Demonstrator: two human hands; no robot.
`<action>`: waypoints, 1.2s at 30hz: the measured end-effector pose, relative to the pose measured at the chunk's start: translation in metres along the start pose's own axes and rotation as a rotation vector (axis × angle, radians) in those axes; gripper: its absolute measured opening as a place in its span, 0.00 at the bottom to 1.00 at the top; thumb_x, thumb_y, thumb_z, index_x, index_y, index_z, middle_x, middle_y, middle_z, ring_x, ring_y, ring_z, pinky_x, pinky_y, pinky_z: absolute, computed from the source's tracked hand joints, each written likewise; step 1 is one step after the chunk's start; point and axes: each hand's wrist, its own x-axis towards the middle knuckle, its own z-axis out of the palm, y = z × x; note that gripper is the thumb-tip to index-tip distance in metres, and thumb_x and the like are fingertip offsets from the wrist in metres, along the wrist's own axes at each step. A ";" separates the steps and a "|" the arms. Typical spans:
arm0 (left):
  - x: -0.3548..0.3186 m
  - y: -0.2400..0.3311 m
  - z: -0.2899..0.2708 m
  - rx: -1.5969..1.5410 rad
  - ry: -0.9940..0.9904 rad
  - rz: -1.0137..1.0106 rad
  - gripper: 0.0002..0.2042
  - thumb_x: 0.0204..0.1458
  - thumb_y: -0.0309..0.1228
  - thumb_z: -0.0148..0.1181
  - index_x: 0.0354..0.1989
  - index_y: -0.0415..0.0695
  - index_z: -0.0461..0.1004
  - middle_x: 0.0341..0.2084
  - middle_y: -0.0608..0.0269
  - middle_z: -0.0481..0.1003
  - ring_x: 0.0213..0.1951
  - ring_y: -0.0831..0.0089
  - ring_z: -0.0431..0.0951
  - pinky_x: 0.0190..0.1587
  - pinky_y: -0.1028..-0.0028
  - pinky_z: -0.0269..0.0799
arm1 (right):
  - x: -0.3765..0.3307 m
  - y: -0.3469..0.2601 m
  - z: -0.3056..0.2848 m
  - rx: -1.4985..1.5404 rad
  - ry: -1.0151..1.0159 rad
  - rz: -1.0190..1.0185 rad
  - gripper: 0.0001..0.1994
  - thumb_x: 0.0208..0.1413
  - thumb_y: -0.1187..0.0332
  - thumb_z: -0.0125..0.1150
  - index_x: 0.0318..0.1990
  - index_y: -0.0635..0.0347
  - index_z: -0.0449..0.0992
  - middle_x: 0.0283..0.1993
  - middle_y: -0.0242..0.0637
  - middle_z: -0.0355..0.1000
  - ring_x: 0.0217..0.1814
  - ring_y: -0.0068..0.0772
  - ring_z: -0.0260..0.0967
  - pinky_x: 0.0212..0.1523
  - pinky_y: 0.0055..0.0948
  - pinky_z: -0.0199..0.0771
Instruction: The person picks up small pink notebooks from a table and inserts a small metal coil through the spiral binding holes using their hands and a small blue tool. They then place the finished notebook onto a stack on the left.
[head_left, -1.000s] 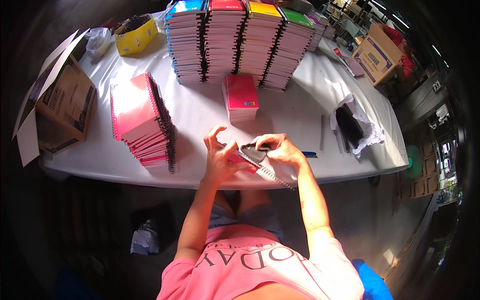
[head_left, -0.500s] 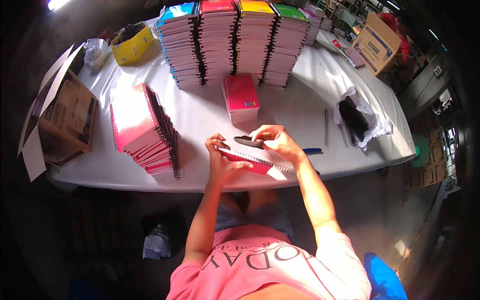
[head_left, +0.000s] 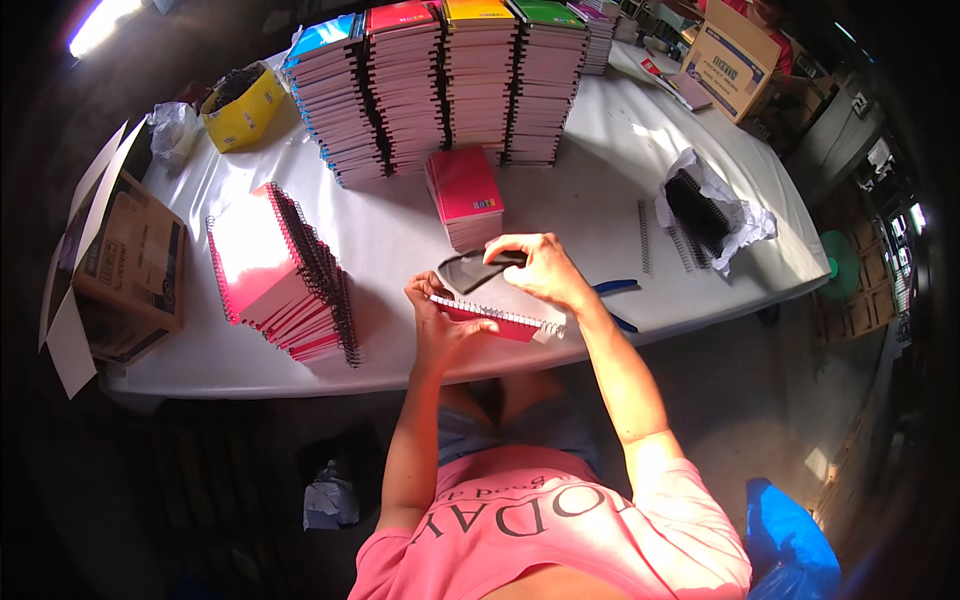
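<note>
With fingers of the left hand [head_left: 434, 323] clasping a red notebook [head_left: 515, 331] at mid-frame and those of the right hand [head_left: 550, 270] pinching a dark pad [head_left: 463, 274] just above, note less spiral coil [head_left: 553, 329] protruding rightward than a moment earlier, apparently threaded nearly through.

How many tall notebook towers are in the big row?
4: from left to right, the blue-topped tower, red-topped tower, yellow-topped tower and green-topped tower. A purple-topped pile peeks out behind; more may be hidden there.
</note>
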 end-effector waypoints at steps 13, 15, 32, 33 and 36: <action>-0.010 0.031 -0.008 -0.338 0.041 -0.192 0.07 0.50 0.19 0.59 0.37 0.41 0.70 0.32 0.68 0.67 0.36 0.83 0.67 0.40 0.83 0.63 | -0.149 0.081 -0.040 -0.733 0.176 0.036 0.24 0.55 0.60 0.57 0.60 0.49 0.65 0.57 0.46 0.58 0.60 0.50 0.54 0.59 0.43 0.57; -0.012 0.030 0.001 -0.307 0.069 -0.043 0.08 0.46 0.17 0.62 0.34 0.40 0.72 0.31 0.67 0.68 0.34 0.82 0.68 0.38 0.82 0.64 | -0.144 0.057 -0.026 -0.584 0.310 0.058 0.21 0.57 0.61 0.55 0.58 0.49 0.67 0.54 0.46 0.59 0.57 0.49 0.57 0.56 0.41 0.60; -0.012 0.091 0.019 0.314 0.264 0.342 0.13 0.30 0.18 0.69 0.28 0.44 0.78 0.22 0.68 0.73 0.25 0.71 0.70 0.33 0.72 0.60 | -0.128 -0.071 0.027 -0.324 0.269 -0.120 0.17 0.55 0.62 0.58 0.53 0.43 0.74 0.44 0.40 0.65 0.44 0.39 0.65 0.45 0.37 0.65; -0.011 0.094 0.020 0.328 0.277 0.358 0.13 0.29 0.19 0.69 0.28 0.44 0.78 0.21 0.68 0.72 0.25 0.70 0.70 0.32 0.72 0.61 | -0.130 -0.070 0.029 -0.152 0.265 -0.104 0.17 0.57 0.61 0.55 0.54 0.47 0.73 0.41 0.40 0.67 0.39 0.34 0.68 0.35 0.31 0.69; -0.013 0.097 0.024 0.325 0.297 0.378 0.13 0.30 0.19 0.71 0.28 0.43 0.78 0.21 0.68 0.72 0.25 0.71 0.69 0.30 0.73 0.62 | -0.133 -0.053 0.021 1.117 -0.169 0.453 0.17 0.60 0.60 0.52 0.55 0.53 0.71 0.41 0.40 0.68 0.38 0.32 0.69 0.32 0.31 0.70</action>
